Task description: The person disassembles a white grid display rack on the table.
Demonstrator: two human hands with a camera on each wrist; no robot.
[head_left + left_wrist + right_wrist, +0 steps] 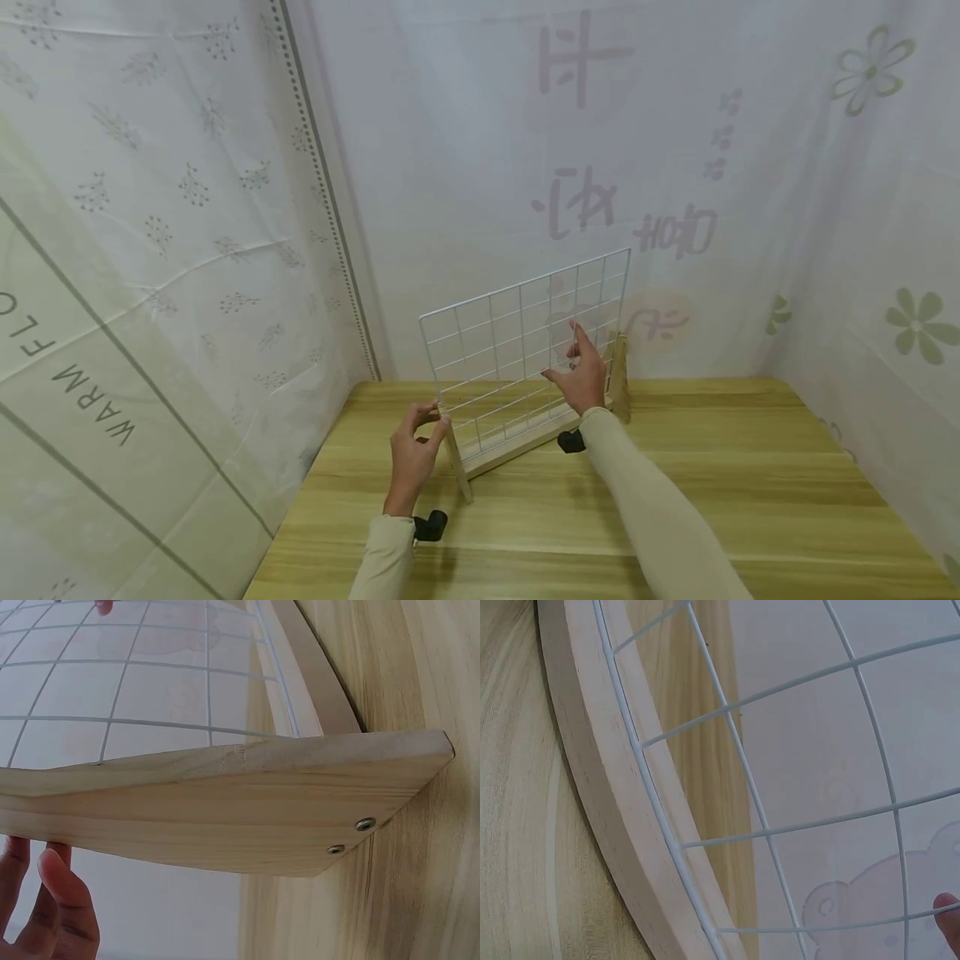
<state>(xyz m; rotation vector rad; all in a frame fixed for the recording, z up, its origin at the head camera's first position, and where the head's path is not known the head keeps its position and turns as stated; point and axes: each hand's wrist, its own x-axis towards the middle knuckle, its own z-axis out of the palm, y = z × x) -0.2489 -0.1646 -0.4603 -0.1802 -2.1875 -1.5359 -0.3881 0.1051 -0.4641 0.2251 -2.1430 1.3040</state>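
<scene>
A white wire grid panel (pixel 504 348) stands upright in a wooden base bar (pixel 517 446) between two wooden side pieces. My left hand (pixel 414 454) is at the left side piece (pixel 225 814), fingertips against or very close to its outer face; the grip there is partly hidden. Two metal screws (pixel 365 824) show low on that piece. In front of the grid's right part is my right hand (pixel 581 375), thumb and forefinger spread with nothing between them. One fingertip (pixel 946 904) appears beside a wire in the right wrist view. The right side piece (pixel 620 375) stands beyond that hand.
The stand rests on a wood-grain table (pixel 720 475), set at an angle. Printed curtains (pixel 465 150) hang behind the table and at both sides. A black wrist mount (pixel 431 526) is on the left wrist, and another (pixel 572 441) is on the right.
</scene>
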